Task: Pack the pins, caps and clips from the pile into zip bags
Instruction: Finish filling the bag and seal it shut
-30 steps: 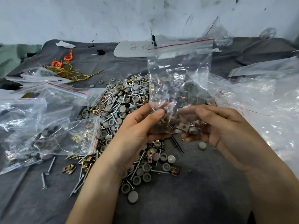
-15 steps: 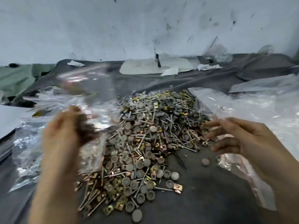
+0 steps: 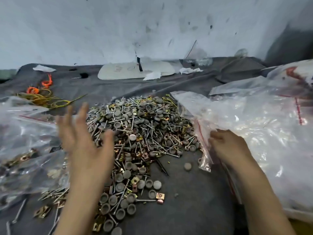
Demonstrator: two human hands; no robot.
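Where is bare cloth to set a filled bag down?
Bare grey cloth lies near you, between the pile and the right forearm; another strip runs between pile and white board. The left is crowded with filled bags, the right with empty bags.

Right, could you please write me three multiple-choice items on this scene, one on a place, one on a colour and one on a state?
1. Where do the filled bags lie?
A. right of the pile
B. left of the pile
C. against the wall

2. What colour is the seal strip on the zip bag in the right hand?
A. blue
B. green
C. red

3. How is the left hand?
A. open, holding nothing
B. gripping a bag
C. pinching a pin

Key: 1 B, they sit on the cloth at the left edge. 2 C, a red line runs beside that hand. 3 A, its fingers are spread above the pile.
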